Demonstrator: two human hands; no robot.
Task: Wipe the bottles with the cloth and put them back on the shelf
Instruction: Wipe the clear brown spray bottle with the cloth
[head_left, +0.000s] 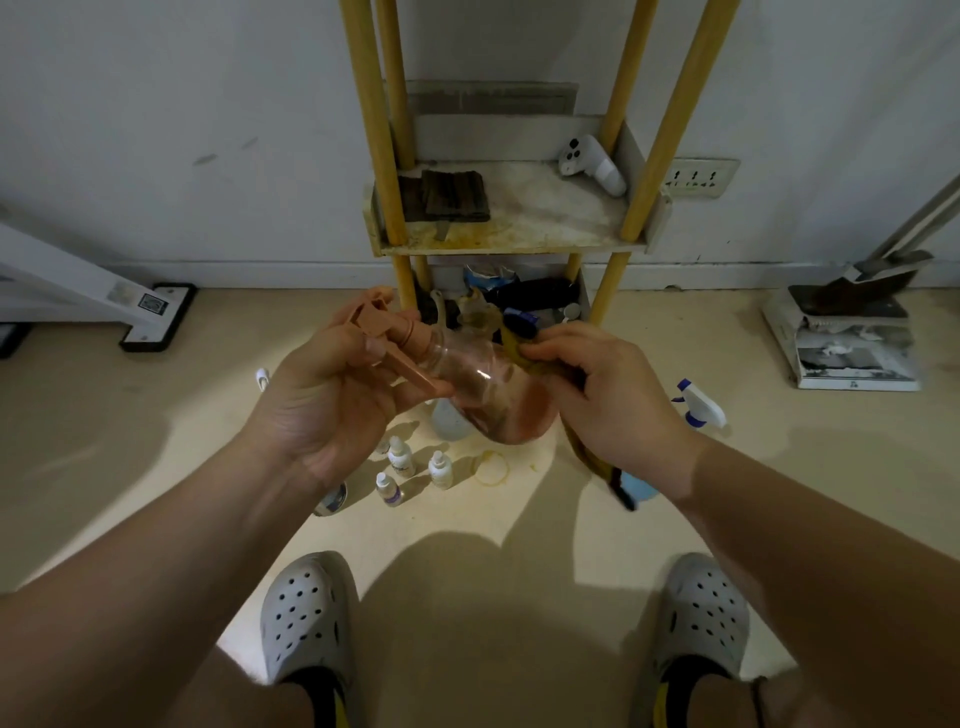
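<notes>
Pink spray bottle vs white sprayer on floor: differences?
The pink spray bottle is tilted in the left hand, the right hand holding a cloth to it; the white sprayer lies untouched on the floor. The bottle's head is pink, the sprayer's white with blue nozzle. Both have trigger heads.

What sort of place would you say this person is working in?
Probably a storage corner in a home: a small yellow-legged shelf against a plain wall, a wall socket beside it, and a dustpan with brush on the floor to the right.
</notes>
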